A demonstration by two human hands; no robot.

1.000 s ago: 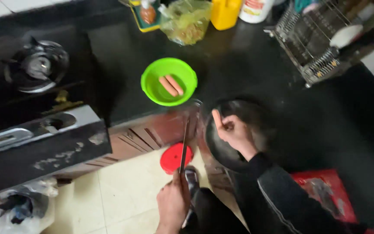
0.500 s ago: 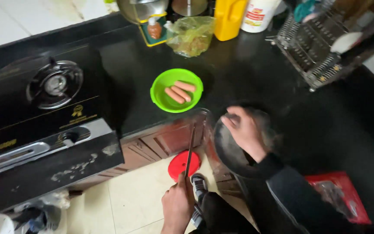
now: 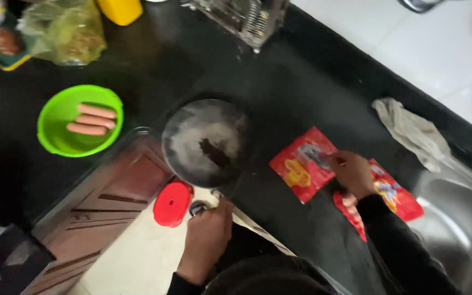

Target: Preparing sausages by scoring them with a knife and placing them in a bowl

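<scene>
Both hands low: right hand (image 3: 352, 173) presses red packet (image 3: 301, 164).

Green bowl (image 3: 78, 121), left of frame, on black counter (image 3: 279, 82); three pink sausages (image 3: 91, 120) lie side by side in it. Clear plastic bag (image 3: 64, 34) with yellowish contents, upper left. Yellow container (image 3: 120, 10) at top edge, just right of the bag. Wire dish rack (image 3: 241, 16), top centre. Crumpled grey cloth (image 3: 413, 134), right, at the counter edge above the steel sink (image 3: 460, 218). Red round lid (image 3: 173, 203) on the floor, lower centre. Brown cabinet drawers (image 3: 116, 202), lower left.
</scene>
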